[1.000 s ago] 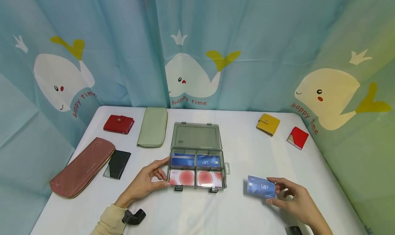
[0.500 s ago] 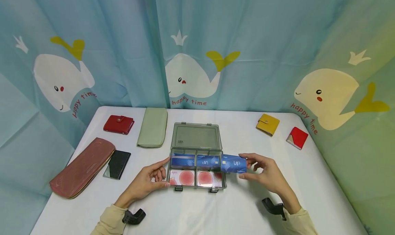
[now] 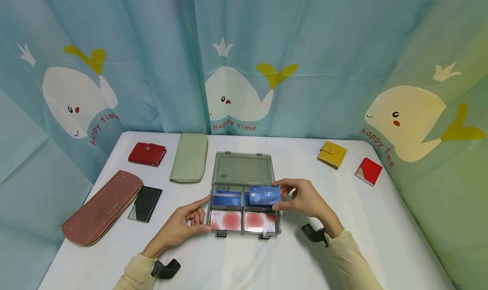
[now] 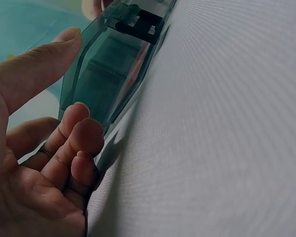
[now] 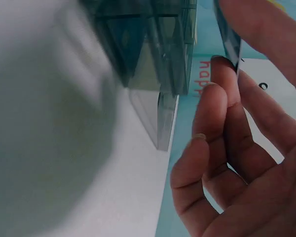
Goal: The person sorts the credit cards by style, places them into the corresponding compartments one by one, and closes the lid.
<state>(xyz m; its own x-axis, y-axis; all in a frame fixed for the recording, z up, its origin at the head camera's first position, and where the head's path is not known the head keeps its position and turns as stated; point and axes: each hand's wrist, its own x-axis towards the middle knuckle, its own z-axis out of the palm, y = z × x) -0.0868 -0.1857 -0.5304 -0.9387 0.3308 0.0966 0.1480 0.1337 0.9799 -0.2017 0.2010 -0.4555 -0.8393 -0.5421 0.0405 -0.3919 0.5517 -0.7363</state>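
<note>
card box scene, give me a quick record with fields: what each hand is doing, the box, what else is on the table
right hand: right hand pinches a blue VIP card over the box's far right compartment
left hand: left hand rests against the left end of the card box, thumb and fingers on its wall
box: lid open and lying back; two blue cards in the far row, two red-circle cards in the near row
table left: red wallet, green long wallet, pink long pouch, black card case
table right: yellow wallet, red card holder
</note>
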